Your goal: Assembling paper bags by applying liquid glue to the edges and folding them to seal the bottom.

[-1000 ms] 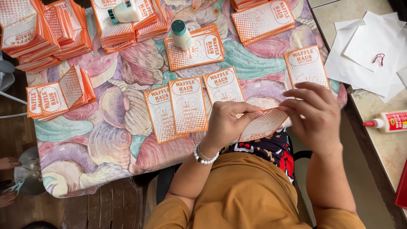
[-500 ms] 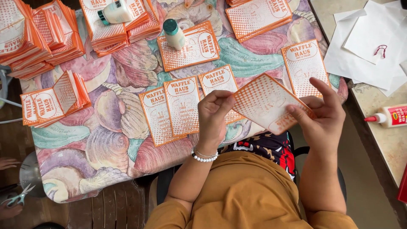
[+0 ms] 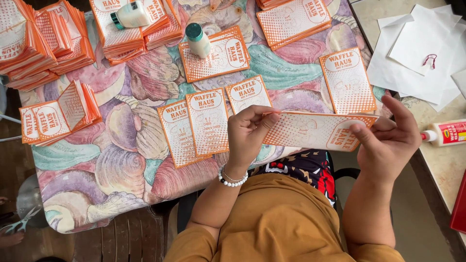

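Left hand (image 3: 248, 133): fingers (image 3: 264, 120) curled and pinched on the left end of an orange-and-white printed paper sleeve (image 3: 315, 131); a white bead bracelet (image 3: 232, 178) sits on the wrist.
Right hand (image 3: 388, 138): thumb pressed on the sleeve's right end, the other fingers (image 3: 394, 107) spread behind it, so both hands hold the one sleeve.
Sleeve: lifted clear of the counter (image 3: 121, 160), lying roughly level between the two hands, above the person's lap.
Just beyond the left fingers: three flat sleeves (image 3: 204, 123) of the same print, side by side and overlapping on the shell-patterned cloth.
Just beyond the right fingers: one single flat sleeve (image 3: 347, 80), upright on the cloth, apart from the held one.
Right of the right fingers: a white glue bottle (image 3: 444, 133) lying on its side on the bare stone surface.
Farther beyond the left fingers: a small green-capped bottle (image 3: 198, 40) standing on another flat sleeve.
Far left of the left fingers: a fanned pile of sleeves (image 3: 56, 114), with taller orange stacks (image 3: 41, 41) behind it.
Far edge: a second bottle (image 3: 131, 15) lying on a stack, and another short stack (image 3: 293, 19).
Far right: loose white paper sheets (image 3: 422, 53).
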